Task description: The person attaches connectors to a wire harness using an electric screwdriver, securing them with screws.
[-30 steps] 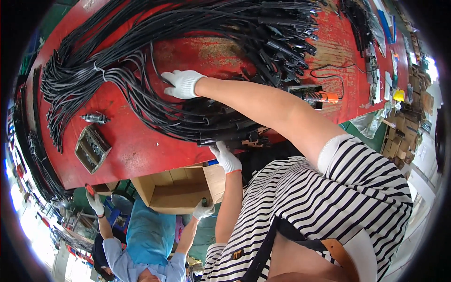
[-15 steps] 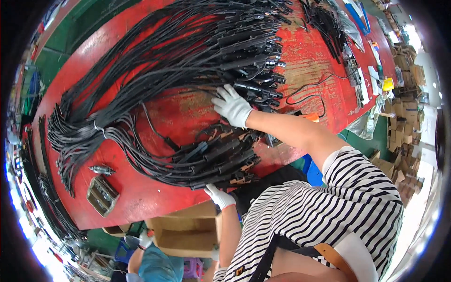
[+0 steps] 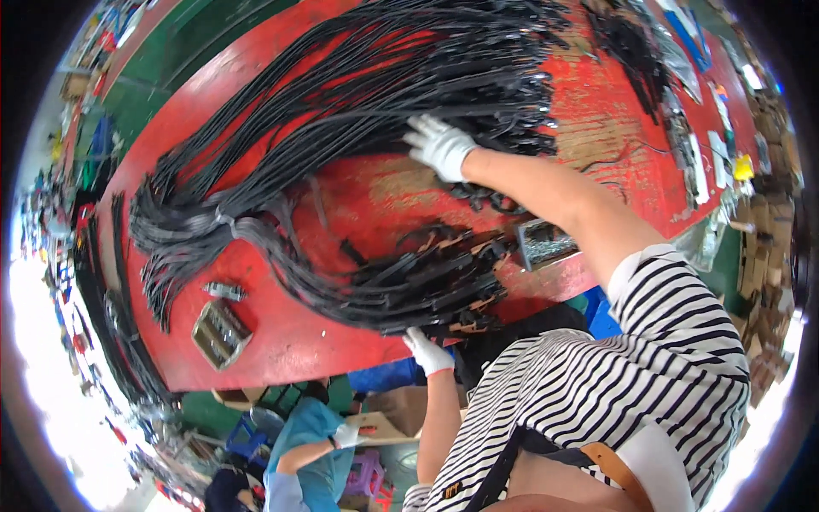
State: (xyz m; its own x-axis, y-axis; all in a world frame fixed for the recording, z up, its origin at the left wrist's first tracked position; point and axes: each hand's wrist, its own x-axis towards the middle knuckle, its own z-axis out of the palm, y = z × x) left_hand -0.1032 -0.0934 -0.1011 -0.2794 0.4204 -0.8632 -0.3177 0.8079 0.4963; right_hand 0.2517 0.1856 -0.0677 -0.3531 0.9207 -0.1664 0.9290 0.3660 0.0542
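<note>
Gloved in white, my right hand (image 3: 442, 148) lies with fingers spread at the near edge of a large bundle of black cables (image 3: 341, 111), close to its connector ends. My left hand (image 3: 429, 352), also gloved, is at the table's near edge. Its outstretched fingertips meet or nearly meet the lower edge of a smaller bundle of black cables (image 3: 384, 307) with dark connectors; contact is hard to tell. A light tie (image 3: 224, 217) gathers the cables on the left. The picture is somewhat blurred.
On the red table (image 3: 281, 358) are a metal tray of small parts (image 3: 546, 244), a brown block-like part (image 3: 221, 334) and a small metal part (image 3: 224, 291). More black cables (image 3: 128, 333) hang at the left. Below, a co-worker in blue (image 3: 311, 439) reaches toward a cardboard box (image 3: 405, 410).
The whole view has shifted. My right hand has moved farther onto the large bundle, and the parts tray shows more fully. The co-worker's gloved hand has moved right.
</note>
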